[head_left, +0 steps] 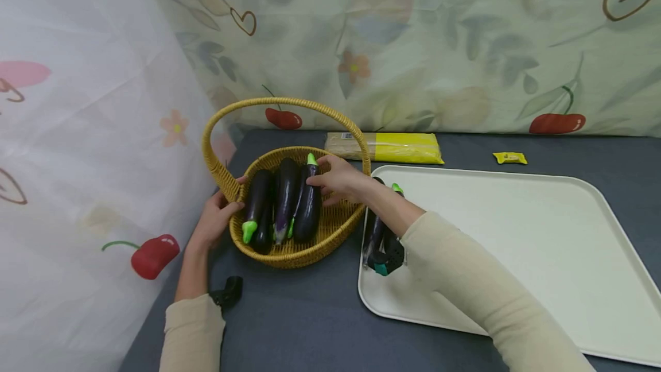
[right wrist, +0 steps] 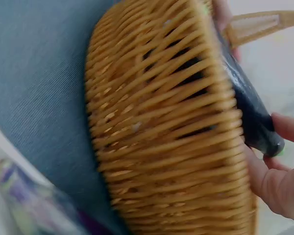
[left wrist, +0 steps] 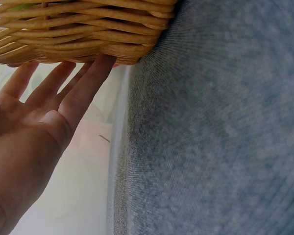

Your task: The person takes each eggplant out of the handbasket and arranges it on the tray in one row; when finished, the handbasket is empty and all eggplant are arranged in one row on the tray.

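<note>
Several dark purple eggplants (head_left: 286, 197) lie side by side in a yellow wicker basket (head_left: 330, 243) with a tall arched handle. My right hand (head_left: 341, 179) reaches over the basket's right side and pinches the rightmost eggplant (head_left: 308, 205) near its bright green stem. The right wrist view shows thumb and fingers around that eggplant's end (right wrist: 257, 125), above the woven rim. At the basket's left, beside the handle's base, my left hand (head_left: 214, 217) holds the rim. In the left wrist view its long fingers (left wrist: 85, 93) reach against the outer weave; their tips are hidden.
A large white tray (head_left: 496, 245) lies right of the basket. More eggplants (head_left: 377, 228) rest at its left edge, partly hidden by my right forearm. Behind stand a yellow-and-clear package (head_left: 408, 148) and a small yellow packet (head_left: 510, 158). Printed cloth (head_left: 361, 45) hangs at the back.
</note>
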A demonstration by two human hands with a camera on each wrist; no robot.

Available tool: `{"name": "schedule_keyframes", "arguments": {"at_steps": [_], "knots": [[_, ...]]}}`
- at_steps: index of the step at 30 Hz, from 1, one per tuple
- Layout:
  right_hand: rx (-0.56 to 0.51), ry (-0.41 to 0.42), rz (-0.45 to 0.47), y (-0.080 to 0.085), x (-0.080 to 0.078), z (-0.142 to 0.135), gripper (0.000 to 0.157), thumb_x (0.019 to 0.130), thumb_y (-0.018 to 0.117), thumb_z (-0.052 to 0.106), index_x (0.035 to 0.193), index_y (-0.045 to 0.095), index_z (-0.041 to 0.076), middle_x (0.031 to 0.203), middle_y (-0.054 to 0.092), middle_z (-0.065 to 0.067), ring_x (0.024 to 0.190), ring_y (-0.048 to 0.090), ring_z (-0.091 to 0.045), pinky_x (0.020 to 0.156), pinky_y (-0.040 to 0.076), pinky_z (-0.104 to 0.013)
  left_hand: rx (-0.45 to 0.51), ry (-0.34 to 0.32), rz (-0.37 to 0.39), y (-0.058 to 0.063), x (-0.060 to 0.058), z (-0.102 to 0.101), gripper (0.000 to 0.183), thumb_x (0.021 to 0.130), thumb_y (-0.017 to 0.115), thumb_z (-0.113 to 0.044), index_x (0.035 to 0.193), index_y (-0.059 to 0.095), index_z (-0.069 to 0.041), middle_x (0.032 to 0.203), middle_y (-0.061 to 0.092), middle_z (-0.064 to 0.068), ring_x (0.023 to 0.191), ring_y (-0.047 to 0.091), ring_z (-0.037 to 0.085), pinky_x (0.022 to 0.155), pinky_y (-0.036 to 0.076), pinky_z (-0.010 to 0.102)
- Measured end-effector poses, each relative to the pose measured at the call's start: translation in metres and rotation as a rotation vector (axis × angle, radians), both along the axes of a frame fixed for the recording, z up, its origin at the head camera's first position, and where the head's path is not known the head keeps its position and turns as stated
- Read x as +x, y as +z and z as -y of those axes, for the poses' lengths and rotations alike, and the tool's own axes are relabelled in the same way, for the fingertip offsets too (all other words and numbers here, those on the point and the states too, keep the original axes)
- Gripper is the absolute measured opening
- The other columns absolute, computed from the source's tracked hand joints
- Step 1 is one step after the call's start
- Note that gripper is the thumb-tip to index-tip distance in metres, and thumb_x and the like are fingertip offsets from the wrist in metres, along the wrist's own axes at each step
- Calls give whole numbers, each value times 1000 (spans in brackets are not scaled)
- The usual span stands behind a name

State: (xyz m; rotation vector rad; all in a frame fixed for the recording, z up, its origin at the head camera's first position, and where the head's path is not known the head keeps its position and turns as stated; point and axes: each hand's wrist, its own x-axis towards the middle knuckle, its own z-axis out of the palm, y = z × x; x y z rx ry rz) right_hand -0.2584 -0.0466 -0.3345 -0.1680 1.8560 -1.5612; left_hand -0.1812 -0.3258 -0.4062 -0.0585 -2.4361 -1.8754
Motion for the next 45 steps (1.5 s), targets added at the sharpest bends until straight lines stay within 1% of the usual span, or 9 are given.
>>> {"name": "schedule_keyframes", "arguments": {"at_steps": [6, 10, 15, 18, 21, 27, 35, 41, 45], "knots": [[-91, 72, -16, 30, 10, -2, 59, 95, 58, 10, 146, 28, 13, 126, 49, -17, 109, 56, -35, 84, 48, -48, 4, -10, 2, -1, 0, 0, 55, 92, 48, 1, 146, 37, -3, 140, 40, 22, 107, 44, 16, 82, 41, 21], [-75, 141, -47, 47, 20, -6, 59, 95, 59, 13, 146, 30, 17, 124, 50, -14, 108, 57, -32, 81, 50, -47, 2, -8, 4, -3, 0, 1, 55, 92, 47, 0, 146, 37, -3, 140, 40, 21, 107, 45, 16, 82, 41, 21], [-47, 245, -98, 62, 32, -18, 60, 94, 60, 16, 147, 31, 18, 121, 53, -15, 104, 59, -29, 75, 52, -43, 4, -13, -3, -4, -1, 3, 55, 92, 46, 0, 146, 37, -2, 140, 40, 20, 106, 46, 15, 81, 43, 21], [-47, 325, -122, 69, 40, -32, 60, 95, 59, 16, 147, 29, 15, 122, 51, -16, 107, 56, -30, 75, 52, -43, 2, -17, -8, -4, -1, 3, 54, 92, 47, -1, 146, 37, -2, 139, 41, 21, 105, 47, 14, 80, 43, 21], [-46, 381, -124, 72, 47, -46, 60, 95, 59, 16, 147, 29, 14, 123, 50, -17, 111, 53, -32, 77, 52, -44, 1, -17, -9, -4, -1, 2, 54, 93, 47, -1, 146, 37, -2, 139, 41, 22, 105, 47, 13, 81, 43, 21], [-18, 393, -93, 68, 56, -74, 62, 94, 60, 17, 147, 28, 15, 121, 54, -17, 109, 54, -32, 79, 51, -44, -7, -15, -10, -4, -2, 3, 54, 92, 47, -1, 146, 37, -1, 139, 40, 22, 107, 46, 14, 81, 42, 20], [10, 394, -68, 51, 61, -113, 62, 95, 59, 16, 148, 25, 11, 119, 53, -19, 103, 53, -30, 78, 51, -46, -8, -14, -9, -5, -2, 3, 54, 93, 47, -1, 146, 36, -1, 139, 40, 21, 107, 46, 14, 81, 42, 20], [61, 404, -14, 28, 53, -147, 64, 94, 60, 16, 146, 25, 5, 116, 52, -20, 99, 53, -29, 78, 51, -47, -2, -11, 1, -2, -1, 1, 54, 93, 48, -1, 146, 36, -1, 140, 39, 23, 107, 45, 14, 82, 42, 20], [71, 370, 31, 12, 44, -169, 67, 94, 60, 16, 148, 21, 4, 117, 52, -19, 98, 55, -27, 79, 50, -47, -3, -15, 2, 0, 1, 0, 55, 93, 47, -1, 146, 35, -1, 141, 39, 23, 106, 45, 13, 82, 41, 20]]}}
